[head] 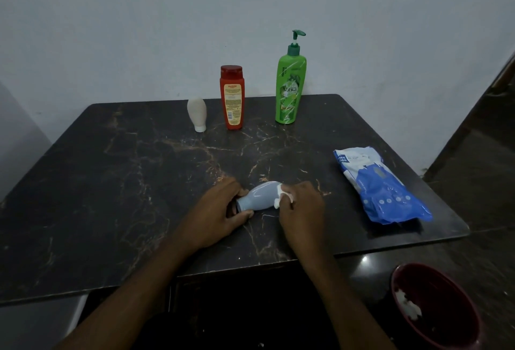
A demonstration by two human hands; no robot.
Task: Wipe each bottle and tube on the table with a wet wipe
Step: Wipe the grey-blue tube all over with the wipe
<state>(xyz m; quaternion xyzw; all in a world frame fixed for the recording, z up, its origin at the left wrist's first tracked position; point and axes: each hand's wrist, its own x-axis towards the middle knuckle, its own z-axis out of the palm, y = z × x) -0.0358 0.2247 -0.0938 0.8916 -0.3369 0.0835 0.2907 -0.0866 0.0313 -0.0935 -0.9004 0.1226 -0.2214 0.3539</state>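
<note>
A pale blue tube [259, 197] lies on its side on the dark marble table [125, 182], near the front edge. My left hand [220, 210] grips its cap end. My right hand [302, 204] presses a white wet wipe [281, 196] against the tube's wide end. At the back stand a cream tube [197, 114] on its cap, a red bottle [231, 97] and a tall green pump bottle [289, 90].
A blue and white pack of wet wipes [380, 185] lies at the table's right side. A dark red bin [434, 308] with used white wipes inside sits on the floor at the lower right. A wall runs behind the table.
</note>
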